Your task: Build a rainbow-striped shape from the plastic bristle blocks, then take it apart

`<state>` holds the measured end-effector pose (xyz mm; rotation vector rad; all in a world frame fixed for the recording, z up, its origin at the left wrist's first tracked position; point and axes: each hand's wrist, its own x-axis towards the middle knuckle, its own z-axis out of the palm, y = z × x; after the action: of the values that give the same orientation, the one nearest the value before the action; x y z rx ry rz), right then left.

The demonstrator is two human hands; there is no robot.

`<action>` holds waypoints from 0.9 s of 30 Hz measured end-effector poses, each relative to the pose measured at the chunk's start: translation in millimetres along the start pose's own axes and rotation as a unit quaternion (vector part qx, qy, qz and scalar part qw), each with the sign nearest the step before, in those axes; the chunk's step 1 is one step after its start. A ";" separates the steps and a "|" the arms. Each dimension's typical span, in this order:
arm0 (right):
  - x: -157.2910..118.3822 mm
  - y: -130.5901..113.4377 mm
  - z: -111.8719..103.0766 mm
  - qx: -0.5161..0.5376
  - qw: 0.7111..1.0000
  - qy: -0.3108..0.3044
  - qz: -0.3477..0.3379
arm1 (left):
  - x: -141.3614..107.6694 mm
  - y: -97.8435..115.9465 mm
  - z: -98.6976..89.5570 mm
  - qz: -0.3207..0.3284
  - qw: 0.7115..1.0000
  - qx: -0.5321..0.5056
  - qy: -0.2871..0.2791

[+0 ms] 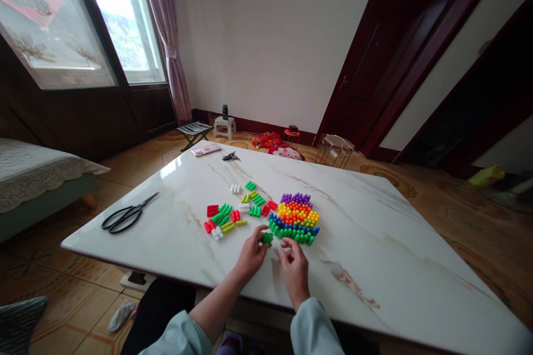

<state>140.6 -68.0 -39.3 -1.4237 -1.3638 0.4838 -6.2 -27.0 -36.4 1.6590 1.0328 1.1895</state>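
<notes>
From afar, I am seeing the left hand pinching a green piece toward the table's near edge. The right hand is curling just right of it, fingertips close together, possible grip unclear. The piece is looking small, knobbly, its long axis indistinct.

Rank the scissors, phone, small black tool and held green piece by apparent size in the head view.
1. Scissors
2. Phone
Small black tool and green piece in the left hand: too alike to rank.
</notes>
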 end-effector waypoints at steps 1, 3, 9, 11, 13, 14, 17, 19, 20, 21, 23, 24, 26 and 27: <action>-1.0 -3.8 6.7 0.002 1.000 -0.011 -0.012 | -0.1 0.7 -0.1 0.005 1.000 0.009 0.004; 0.5 -10.1 13.7 -0.018 0.999 -0.015 -0.042 | -0.1 1.6 -0.4 0.015 0.999 0.028 0.001; 9.1 -23.3 0.2 -0.183 0.975 -0.039 -0.121 | 1.2 4.7 -0.9 0.038 0.997 0.067 -0.013; 9.4 -24.5 -4.9 -0.210 0.969 -0.041 -0.126 | 1.6 6.2 -1.2 0.045 0.997 0.062 -0.006; 9.1 -23.1 -7.0 -0.209 0.969 -0.050 -0.119 | 1.6 6.9 -1.3 0.046 0.997 0.057 -0.005; 8.9 -21.5 -6.9 -0.202 0.971 -0.055 -0.116 | 1.6 6.8 -1.3 0.046 0.997 0.055 -0.005; 8.2 -15.2 -4.8 -0.185 0.975 -0.051 -0.111 | 1.2 5.3 -0.9 0.048 0.997 0.052 -0.008; 7.5 -11.5 -3.3 -0.172 0.978 -0.037 -0.110 | 0.7 4.3 -0.5 0.048 0.997 0.058 -0.014; 7.0 -10.4 -2.7 -0.163 0.980 -0.034 -0.109 | 0.5 3.9 -0.3 0.048 0.997 0.064 -0.019; 6.4 -9.6 -2.2 -0.153 0.982 -0.034 -0.109 | 0.3 3.7 -0.2 0.048 0.996 0.072 -0.024; 5.5 -9.3 -1.7 -0.137 0.983 -0.044 -0.110 | 0.0 3.8 -0.2 0.044 0.995 0.085 -0.032; 5.2 -9.4 -1.6 -0.133 0.984 -0.049 -0.109 | -0.1 4.2 -0.3 0.042 0.994 0.089 -0.035; 5.7 -9.3 -1.8 -0.130 0.984 -0.054 -0.106 | -0.1 5.2 -0.7 0.039 0.994 0.092 -0.040; 6.4 -8.7 -2.2 -0.130 0.985 -0.052 -0.102 | -0.1 5.8 -1.0 0.037 0.994 0.090 -0.040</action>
<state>140.1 -65.0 -28.7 -1.4605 -1.6864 0.2549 -6.2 -28.8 -30.7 1.8843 1.0618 1.0944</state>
